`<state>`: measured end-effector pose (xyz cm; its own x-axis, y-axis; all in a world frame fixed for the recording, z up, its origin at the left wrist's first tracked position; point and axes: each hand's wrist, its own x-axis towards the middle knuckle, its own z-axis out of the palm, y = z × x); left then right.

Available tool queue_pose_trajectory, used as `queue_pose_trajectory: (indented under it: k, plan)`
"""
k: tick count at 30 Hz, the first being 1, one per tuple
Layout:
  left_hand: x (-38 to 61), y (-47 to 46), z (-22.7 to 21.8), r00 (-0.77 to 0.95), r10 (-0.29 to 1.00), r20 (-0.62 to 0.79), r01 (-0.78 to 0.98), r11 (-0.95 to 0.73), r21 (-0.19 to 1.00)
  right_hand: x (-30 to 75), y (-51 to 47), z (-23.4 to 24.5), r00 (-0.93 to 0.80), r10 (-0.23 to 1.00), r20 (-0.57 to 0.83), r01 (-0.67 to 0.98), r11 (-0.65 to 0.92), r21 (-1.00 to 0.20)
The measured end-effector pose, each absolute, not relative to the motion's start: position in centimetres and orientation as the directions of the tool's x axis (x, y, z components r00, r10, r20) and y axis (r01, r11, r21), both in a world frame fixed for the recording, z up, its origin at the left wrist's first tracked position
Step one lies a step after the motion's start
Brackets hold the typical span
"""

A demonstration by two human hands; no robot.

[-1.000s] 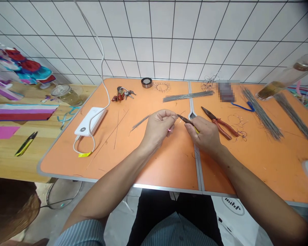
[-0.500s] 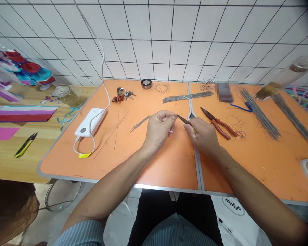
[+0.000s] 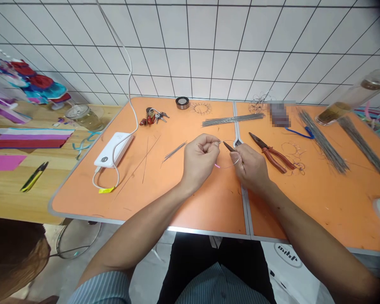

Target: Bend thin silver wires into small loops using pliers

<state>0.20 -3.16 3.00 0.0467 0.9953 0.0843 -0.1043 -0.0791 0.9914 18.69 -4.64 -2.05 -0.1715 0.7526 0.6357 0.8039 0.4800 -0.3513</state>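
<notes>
My left hand point(image 3: 199, 159) pinches a thin wire between thumb and fingers. That wire bends into a thin round loop point(image 3: 228, 165) running between my hands, with a small pink piece point(image 3: 217, 166) on it below my left fingertips. My right hand point(image 3: 250, 168) is shut on small pliers with dark jaws point(image 3: 228, 146), whose tips sit near the wire by my left fingertips. Their handles are mostly hidden in my palm. Red-handled pliers point(image 3: 268, 154) lie on the orange table point(image 3: 209, 207), just right of my right hand.
Wire bundles point(image 3: 232, 120) point(image 3: 323, 141) point(image 3: 362, 145), loose wires point(image 3: 174, 151), wire coils point(image 3: 201, 108), keys point(image 3: 152, 116) and a white power bank point(image 3: 112, 150) with its cable lie on the orange table. A glass jar point(image 3: 84, 117) stands on the wooden table to the left. A person's head point(image 3: 14, 257) is at lower left.
A thin wire loop now shows between my hands. My right hand has turned, hiding the yellow plier handles, and the view has shifted slightly.
</notes>
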Motion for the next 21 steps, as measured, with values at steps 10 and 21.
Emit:
queue_pose_trajectory:
  k: [10,21]
  plan:
    - [-0.4,-2.3,3.1,-0.004,0.995,0.102,-0.095,-0.102,0.99,18.7,-5.1,-3.2,-0.213,0.893,0.396,0.953,0.28,-0.118]
    - [-0.6,-2.0,2.7,0.015,0.986,0.164,-0.048,-0.163,0.986,25.8,-6.3,1.1,0.106,0.956,0.275,0.991,-0.123,0.047]
